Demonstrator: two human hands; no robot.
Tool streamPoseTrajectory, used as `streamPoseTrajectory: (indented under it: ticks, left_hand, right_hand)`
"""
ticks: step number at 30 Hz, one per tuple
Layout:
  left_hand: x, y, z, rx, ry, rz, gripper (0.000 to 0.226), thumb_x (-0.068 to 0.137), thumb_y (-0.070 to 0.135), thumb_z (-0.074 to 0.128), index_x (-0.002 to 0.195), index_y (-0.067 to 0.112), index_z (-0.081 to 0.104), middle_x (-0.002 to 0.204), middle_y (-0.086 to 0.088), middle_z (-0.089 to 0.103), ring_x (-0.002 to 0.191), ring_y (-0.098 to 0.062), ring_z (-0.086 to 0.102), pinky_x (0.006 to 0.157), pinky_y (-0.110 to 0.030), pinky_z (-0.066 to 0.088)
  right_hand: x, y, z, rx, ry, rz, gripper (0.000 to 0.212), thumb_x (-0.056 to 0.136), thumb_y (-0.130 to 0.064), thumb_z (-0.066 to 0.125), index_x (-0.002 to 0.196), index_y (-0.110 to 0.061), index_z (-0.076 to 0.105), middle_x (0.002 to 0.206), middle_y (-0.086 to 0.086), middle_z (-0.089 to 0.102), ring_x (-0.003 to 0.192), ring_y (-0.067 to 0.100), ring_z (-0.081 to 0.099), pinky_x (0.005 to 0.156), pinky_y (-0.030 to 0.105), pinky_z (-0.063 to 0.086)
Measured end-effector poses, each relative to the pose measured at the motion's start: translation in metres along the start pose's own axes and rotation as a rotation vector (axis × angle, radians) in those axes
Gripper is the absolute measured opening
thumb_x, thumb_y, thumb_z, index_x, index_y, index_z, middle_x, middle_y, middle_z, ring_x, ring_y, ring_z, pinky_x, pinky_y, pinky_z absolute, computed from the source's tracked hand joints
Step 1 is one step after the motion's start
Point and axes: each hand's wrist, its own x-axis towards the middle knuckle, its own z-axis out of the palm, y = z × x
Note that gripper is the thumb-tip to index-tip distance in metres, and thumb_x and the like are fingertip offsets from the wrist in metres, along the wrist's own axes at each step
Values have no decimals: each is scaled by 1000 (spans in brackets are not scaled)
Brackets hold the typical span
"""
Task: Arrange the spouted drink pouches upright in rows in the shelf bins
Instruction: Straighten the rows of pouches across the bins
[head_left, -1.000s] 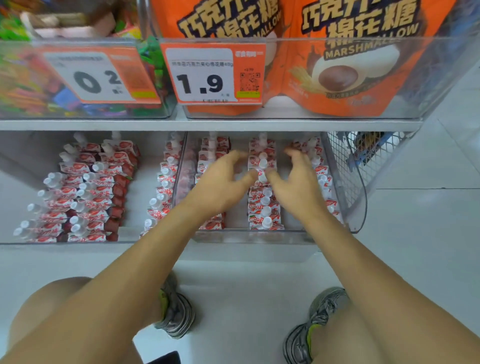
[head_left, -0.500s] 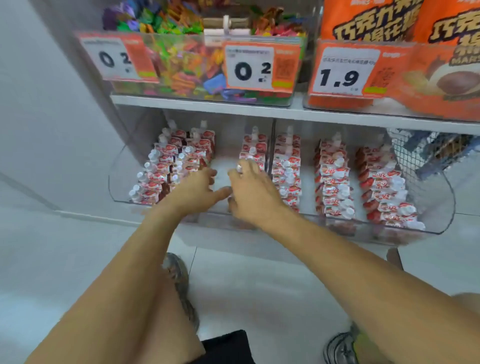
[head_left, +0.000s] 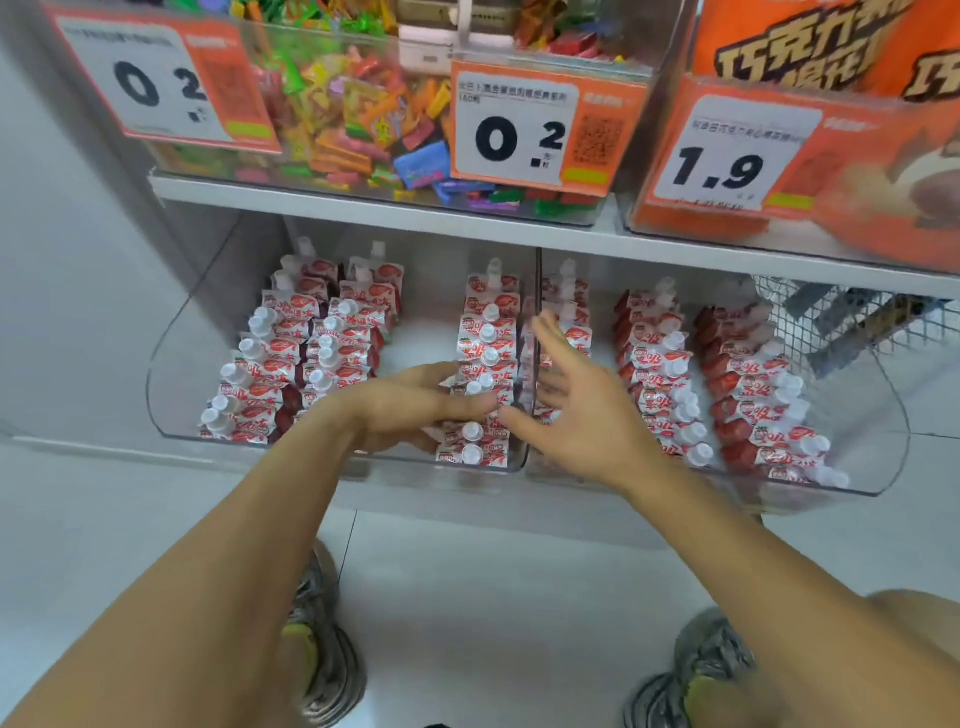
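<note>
Red-and-white spouted drink pouches with white caps stand upright in rows in two clear bins on the bottom shelf. The left bin (head_left: 171, 364) has two rows at its left and one pouch row (head_left: 488, 343) along its right wall. The right bin (head_left: 883, 415) holds several rows. My left hand (head_left: 415, 405) reaches into the left bin with straight fingers against the left side of that row. My right hand (head_left: 576, 410) hovers spread open above the divider between the bins, holding nothing.
Above, a shelf carries clear bins of coloured candies (head_left: 353, 114) and orange marshmallow bags (head_left: 831, 130) with price tags. A wire basket (head_left: 852, 322) hangs at the right. My shoes (head_left: 322, 665) stand on the white tile floor below.
My view swung left from the right bin toward the left one. Both hands moved from the middle row of the right bin to the row beside the divider, and my right hand spread open.
</note>
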Motion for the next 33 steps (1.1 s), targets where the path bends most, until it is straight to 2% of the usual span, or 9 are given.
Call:
streamPoseTrajectory:
  ticks: [2,4,7,11,18,21,24,29,33]
  left_hand:
    - [-4,3,2,85,-15,-5,56,77,39,77,123,20,50,116,2,65,109,-23,61,93,-42,53]
    - [-2,7,7,134,-12,39,24,80,30,77,95,26,58,96,2,72,101,-25,66,94,-46,53]
    - [4,3,10,46,1,71,28,82,20,76,85,32,51,76,13,73,86,-12,68,83,-39,54]
    - [10,-4,6,-35,-22,77,32,86,9,70,87,33,49,73,14,73,76,-6,69,77,-31,53]
    - [5,1,6,-62,-62,39,38,89,15,68,117,31,48,108,8,67,98,-14,62,93,-43,47]
    - [7,2,-3,-75,2,0,66,83,40,70,138,22,37,127,-1,59,106,-19,59,96,-42,50]
    - [24,6,-6,-79,145,41,85,87,60,54,154,25,16,155,-3,34,135,-23,41,109,-41,40]
    - [58,25,13,-119,298,171,70,100,51,35,155,24,1,159,1,22,145,-21,25,114,-35,22]
    - [78,20,10,-130,241,123,74,99,49,41,155,28,-2,160,2,18,145,-22,24,118,-43,19]
  right_hand:
    - [0,3,-5,114,-23,35,105,77,-35,84,158,-34,18,162,-1,28,132,7,48,98,7,40]
    - [-1,5,-7,129,-50,25,107,76,-37,85,157,-37,16,155,1,41,130,3,48,106,16,41]
    - [1,7,-6,173,-64,7,107,75,-34,86,157,-35,17,154,-1,41,132,3,46,110,25,41]
    - [2,12,-9,235,-103,-6,106,76,-30,85,157,-36,17,155,-3,39,134,1,43,111,26,41]
    - [2,15,-13,294,-145,-18,105,76,-30,84,157,-35,18,155,-2,40,136,-1,42,108,18,40]
    - [1,15,-14,338,-123,-8,107,71,-30,86,157,-33,23,154,-1,42,136,3,46,109,23,42]
    - [1,16,-14,351,-100,-6,109,70,-24,88,157,-30,23,151,-6,44,134,3,48,106,22,45]
    - [3,19,-12,365,-100,-10,105,72,-14,88,156,-23,25,147,-16,43,128,-8,48,101,15,45]
    - [5,22,-9,354,-113,-20,103,75,-7,86,156,-21,22,134,-30,42,122,-20,45,101,12,43]
